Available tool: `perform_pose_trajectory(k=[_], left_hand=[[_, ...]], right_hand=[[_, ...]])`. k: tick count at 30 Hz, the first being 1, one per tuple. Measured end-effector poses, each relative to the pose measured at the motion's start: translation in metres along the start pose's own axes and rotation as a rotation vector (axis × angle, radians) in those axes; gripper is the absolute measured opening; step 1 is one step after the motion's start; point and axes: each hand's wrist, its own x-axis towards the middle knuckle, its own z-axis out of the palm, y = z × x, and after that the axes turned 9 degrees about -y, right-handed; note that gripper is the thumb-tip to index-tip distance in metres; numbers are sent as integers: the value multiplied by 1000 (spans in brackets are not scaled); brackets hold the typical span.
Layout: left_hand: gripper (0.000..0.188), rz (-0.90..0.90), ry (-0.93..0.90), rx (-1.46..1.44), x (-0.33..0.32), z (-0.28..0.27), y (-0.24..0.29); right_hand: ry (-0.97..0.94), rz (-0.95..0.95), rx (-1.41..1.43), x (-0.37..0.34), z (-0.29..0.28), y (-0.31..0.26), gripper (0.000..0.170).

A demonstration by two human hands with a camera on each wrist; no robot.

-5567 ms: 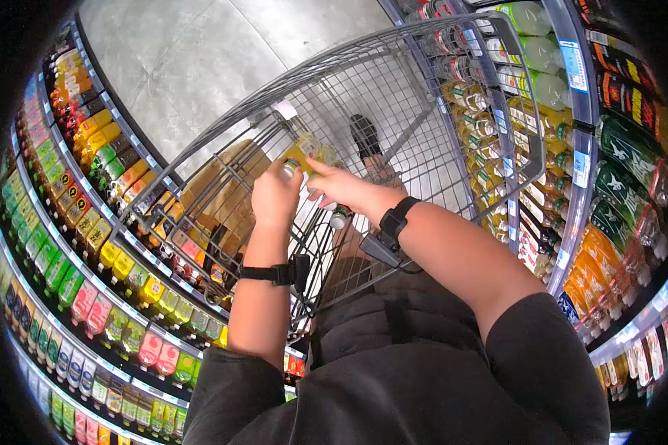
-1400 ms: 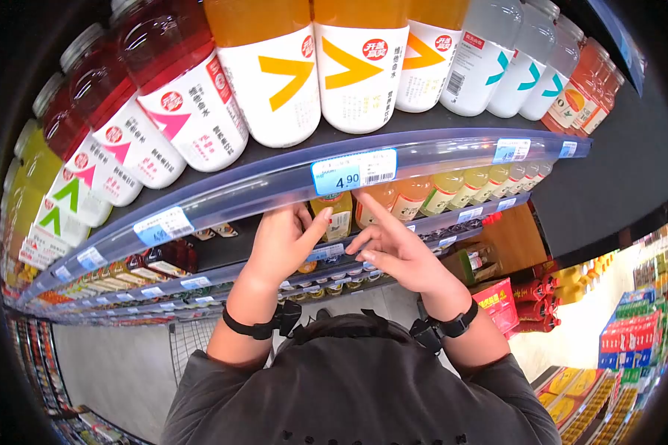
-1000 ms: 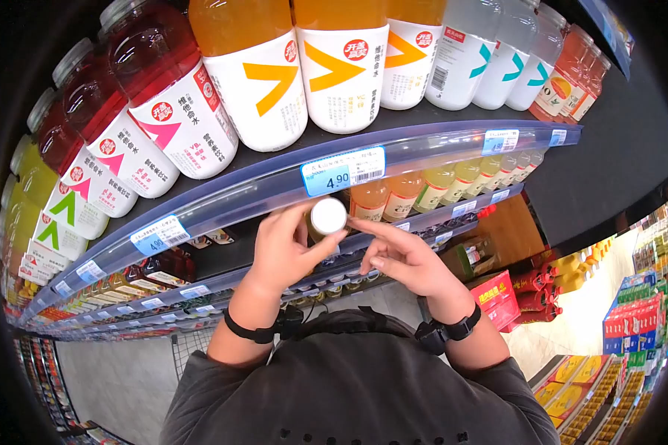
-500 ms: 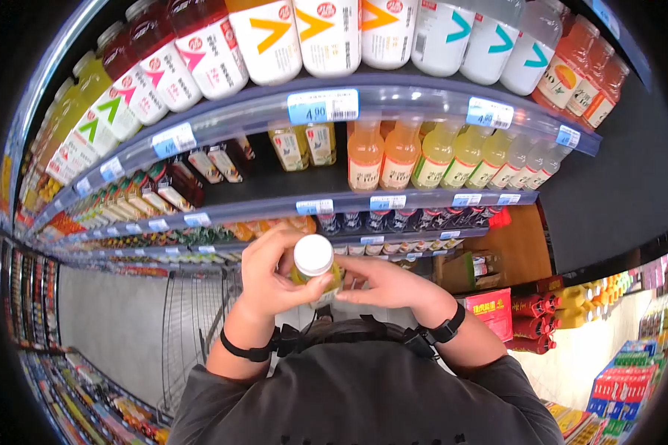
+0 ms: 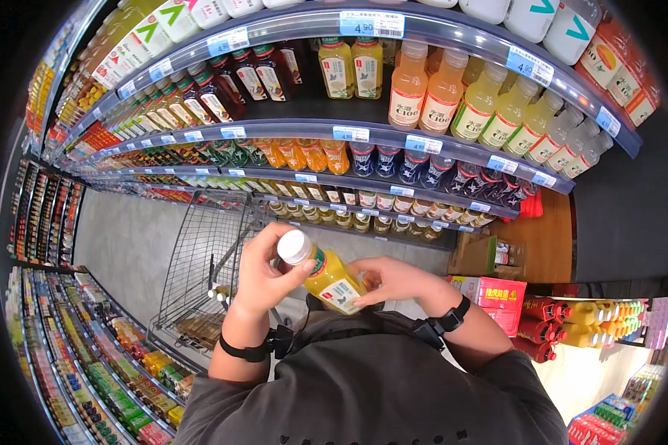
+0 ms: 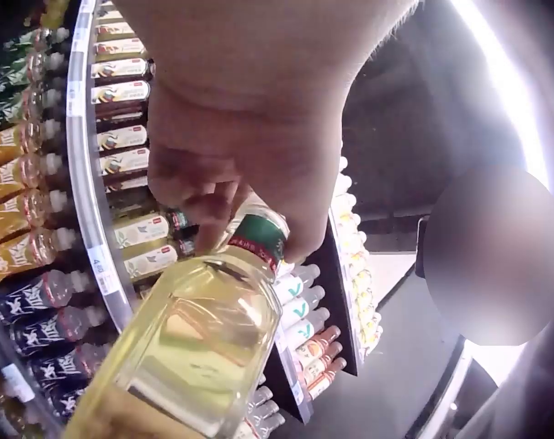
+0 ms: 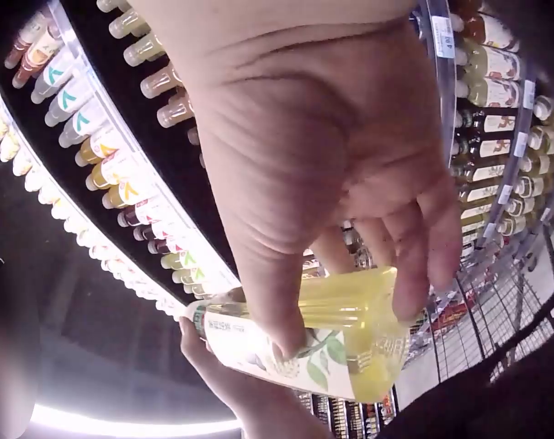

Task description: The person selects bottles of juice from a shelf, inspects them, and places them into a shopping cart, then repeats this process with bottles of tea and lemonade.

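The person in the dark shirt (image 5: 364,378) has a yellow drink bottle (image 5: 332,276) between both hands, just in front of the body and clear of the shelves. It leans, white cap (image 5: 295,246) toward the left hand (image 5: 263,268), base toward the right. The left hand's fingers and thumb curl round the neck, just below the cap. The right hand (image 5: 399,283) is partly closed on the lower end, its thumb on the pale label (image 5: 341,294) and its fingers on the far side. A wire shopping cart (image 5: 193,252) stands near the shelves. On a shelf (image 5: 293,111) ahead, two similar yellow bottles (image 5: 351,68) stand beside orange ones (image 5: 423,95).
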Motion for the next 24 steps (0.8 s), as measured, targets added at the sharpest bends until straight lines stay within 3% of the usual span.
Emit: perform_pose_trajectory(k=[1, 3, 5, 7, 9, 11, 17, 20, 24], left_hand=[[35, 7, 1, 2, -5, -1, 1], [35, -151, 43, -123, -15, -5, 3], [32, -156, 37, -72, -27, -15, 0], [30, -328, -86, 204, -44, -34, -1], [29, -338, -68, 215, -66, -48, -6], [28, -325, 8, 304, -89, -65, -8], [24, -415, 228, 193, -185, -134, -23], [21, -351, 335, 192, -239, -165, -39], [24, -445, 482, 131, -304, -196, -44]], right_hand=[[1, -3, -7, -2, 4, 6, 67], [-11, -12, 99, -1, 17, 23, 65], [-39, -2, 131, 1, 23, 31, 62], [-25, 5, 190, 9, 32, 33, 61], [-41, 45, 205, 21, 41, 28, 60], [-61, 91, 215, 38, 56, 17, 60], [-159, 118, 98, 118, 104, -8, 48], [-244, 168, 113, 161, 137, -18, 47], [-235, 231, 271, 216, 187, -17, 45]])
